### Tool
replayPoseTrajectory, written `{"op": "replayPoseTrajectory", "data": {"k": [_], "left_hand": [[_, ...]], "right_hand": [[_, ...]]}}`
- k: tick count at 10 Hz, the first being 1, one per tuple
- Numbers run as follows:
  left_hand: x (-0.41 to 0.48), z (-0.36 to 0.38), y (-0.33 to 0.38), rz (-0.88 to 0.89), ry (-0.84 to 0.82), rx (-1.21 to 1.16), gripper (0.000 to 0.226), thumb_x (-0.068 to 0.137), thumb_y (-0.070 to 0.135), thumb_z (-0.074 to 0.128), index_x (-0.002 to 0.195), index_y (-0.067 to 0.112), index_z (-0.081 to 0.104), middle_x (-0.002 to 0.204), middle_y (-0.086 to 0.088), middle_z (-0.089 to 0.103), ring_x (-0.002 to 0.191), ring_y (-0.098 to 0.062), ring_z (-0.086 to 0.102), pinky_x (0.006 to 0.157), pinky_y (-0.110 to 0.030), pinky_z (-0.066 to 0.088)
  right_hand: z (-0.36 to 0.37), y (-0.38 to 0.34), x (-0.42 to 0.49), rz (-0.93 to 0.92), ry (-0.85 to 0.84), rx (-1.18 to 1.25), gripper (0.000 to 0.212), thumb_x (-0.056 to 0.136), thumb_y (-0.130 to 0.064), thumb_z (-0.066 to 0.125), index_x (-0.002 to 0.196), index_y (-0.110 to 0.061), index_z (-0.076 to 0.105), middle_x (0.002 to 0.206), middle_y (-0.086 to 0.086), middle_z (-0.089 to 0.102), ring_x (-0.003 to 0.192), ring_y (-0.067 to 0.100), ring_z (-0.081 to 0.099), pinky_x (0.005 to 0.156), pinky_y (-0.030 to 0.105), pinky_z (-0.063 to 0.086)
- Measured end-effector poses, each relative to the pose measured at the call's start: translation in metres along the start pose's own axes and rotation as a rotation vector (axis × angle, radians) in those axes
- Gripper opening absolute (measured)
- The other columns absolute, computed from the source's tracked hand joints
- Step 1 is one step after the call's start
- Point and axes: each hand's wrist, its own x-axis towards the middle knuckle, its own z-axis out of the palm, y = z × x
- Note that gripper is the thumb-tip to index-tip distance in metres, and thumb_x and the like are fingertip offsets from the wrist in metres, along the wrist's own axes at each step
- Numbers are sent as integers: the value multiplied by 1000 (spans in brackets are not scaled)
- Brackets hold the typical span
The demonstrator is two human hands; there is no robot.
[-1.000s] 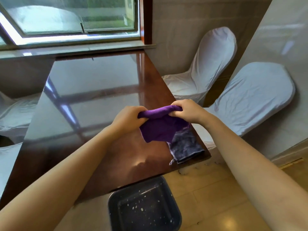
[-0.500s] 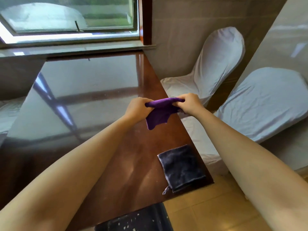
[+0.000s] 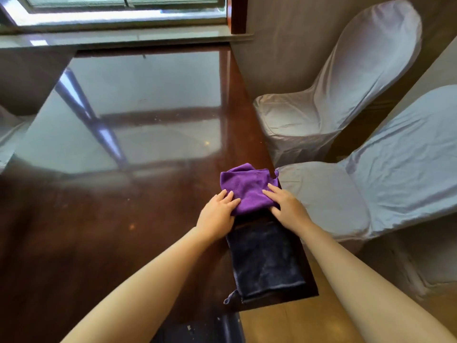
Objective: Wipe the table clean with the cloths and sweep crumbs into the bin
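Note:
A purple cloth [image 3: 247, 186] lies folded on the glossy dark wooden table [image 3: 123, 219], close to its right edge. My left hand [image 3: 217, 214] rests flat on the cloth's near left corner. My right hand [image 3: 284, 206] presses its near right side, fingers spread. Just in front of the purple cloth lies a dark grey cloth [image 3: 264, 263], flat, at the table's near right corner. The dark bin [image 3: 197, 328] shows only as a sliver below the table's near edge, with pale specks on it.
Two chairs in white covers [image 3: 333, 95] [image 3: 371, 194] stand right of the table. A window ledge [image 3: 123, 38] runs along the far end. Another covered chair [image 3: 10, 134] shows at the left edge. Tan floor tiles [image 3: 296, 325] lie below right.
The purple cloth, held up between both hands before, now lies on the table with both hands flat on it. The view has tilted down and moved closer.

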Motion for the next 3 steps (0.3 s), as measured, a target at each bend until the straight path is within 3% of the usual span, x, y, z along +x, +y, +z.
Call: {"op": "replayPoseTrajectory", "data": {"k": [1, 2, 3], "left_hand": [[-5, 13, 6, -9, -24, 79, 59, 90, 40, 37, 143, 20, 22, 156, -10, 16, 145, -28, 5, 117, -41, 2], [-12, 9, 8, -36, -95, 89, 67, 90, 57, 26, 145, 22, 10, 158, -7, 2, 145, -25, -7, 116, -43, -7], [-19, -1, 5, -30, -148, 78, 66, 89, 61, 20, 145, 25, 11, 158, -4, 1, 144, -22, -9, 115, -45, -9]], "right_hand": [[0, 6, -3, -32, -47, -200, 58, 86, -34, 53, 141, -29, 34, 155, 0, 26, 143, 23, 18, 116, 47, 11], [-12, -4, -3, 5, -178, -231, 63, 86, -41, 48, 144, -31, 24, 158, 0, 13, 145, 23, 2, 116, 50, -1], [-32, -24, -6, -17, -152, -107, 65, 88, -33, 51, 145, -24, 22, 159, 3, 9, 146, 22, 2, 117, 48, 3]]}}
